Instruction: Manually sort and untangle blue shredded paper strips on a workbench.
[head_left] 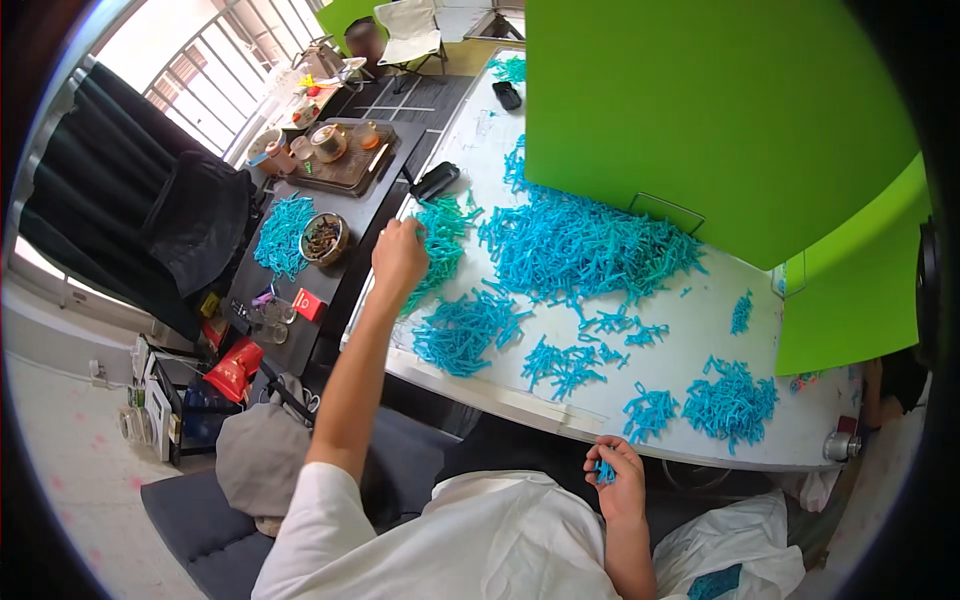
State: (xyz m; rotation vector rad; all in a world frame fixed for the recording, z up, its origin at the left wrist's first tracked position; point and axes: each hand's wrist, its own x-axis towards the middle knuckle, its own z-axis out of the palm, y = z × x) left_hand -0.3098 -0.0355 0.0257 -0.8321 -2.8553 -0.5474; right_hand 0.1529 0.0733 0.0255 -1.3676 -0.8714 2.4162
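Observation:
My left hand [400, 255] reaches over the left side of the white table [640, 335], at the edge of a pile of green plastic pieces [446, 238]. Its fingers are closed together, and whatever they may hold is hidden. Close to my body at the front edge, my right hand [622, 478] is curled around a few small blue plastic pieces [604, 470]. A large heap of slim blue plastic pieces [580, 245] fills the middle of the table. Smaller blue piles [465, 335] lie nearer to me, with another blue pile [735, 402] at the right.
Tall green panels [700, 110] stand at the back and right. A black tray [435, 182] lies at the table's left edge. To the left, a dark side table [385, 185] bears a teapot [329, 143], a bowl [324, 240] and more blue pieces. Someone's arm [880, 400] shows at far right.

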